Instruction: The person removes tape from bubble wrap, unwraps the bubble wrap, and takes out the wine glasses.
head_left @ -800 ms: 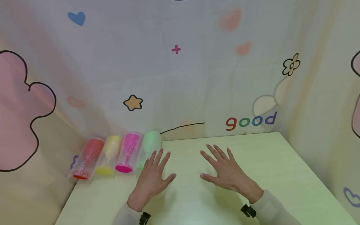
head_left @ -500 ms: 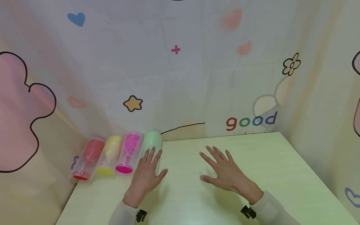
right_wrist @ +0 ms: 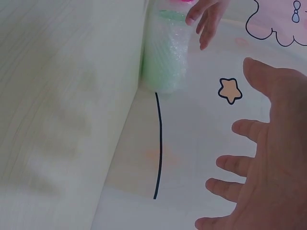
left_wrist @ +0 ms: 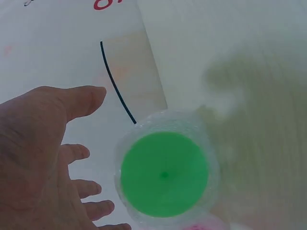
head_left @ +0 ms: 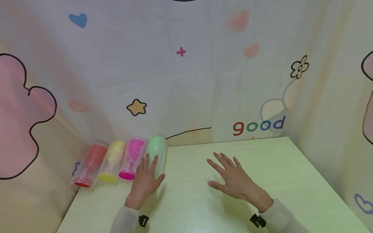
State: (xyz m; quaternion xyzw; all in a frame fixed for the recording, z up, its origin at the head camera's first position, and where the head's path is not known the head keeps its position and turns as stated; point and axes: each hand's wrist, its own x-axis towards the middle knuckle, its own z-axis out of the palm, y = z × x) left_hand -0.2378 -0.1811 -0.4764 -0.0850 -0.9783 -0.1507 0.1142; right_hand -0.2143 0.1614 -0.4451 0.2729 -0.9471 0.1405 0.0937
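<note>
Four wrapped goblets would be several in a row at the far left of the table: a red goblet (head_left: 92, 161), a yellow goblet (head_left: 114, 155), a pink goblet (head_left: 135, 155) and a green goblet (head_left: 157, 145). Each is in clear bubble wrap, its round foot towards me. My left hand (head_left: 144, 183) hovers with spread fingers at the green goblet, hiding its lower part in the head view. The left wrist view shows that goblet's green foot (left_wrist: 164, 175) apart from the fingers. My right hand (head_left: 237, 182) hovers over the table's middle, fingers spread, holding nothing.
The pale wooden table (head_left: 291, 194) meets a printed cloth backdrop (head_left: 189, 90) at its rear edge. Cloth walls also rise on the left and right sides. Each wrist carries a small black clip, such as the right clip (head_left: 257, 220).
My left hand has moved left, towards the green and pink goblets. The right hand stays nearly where it was, and the goblets have not moved.
</note>
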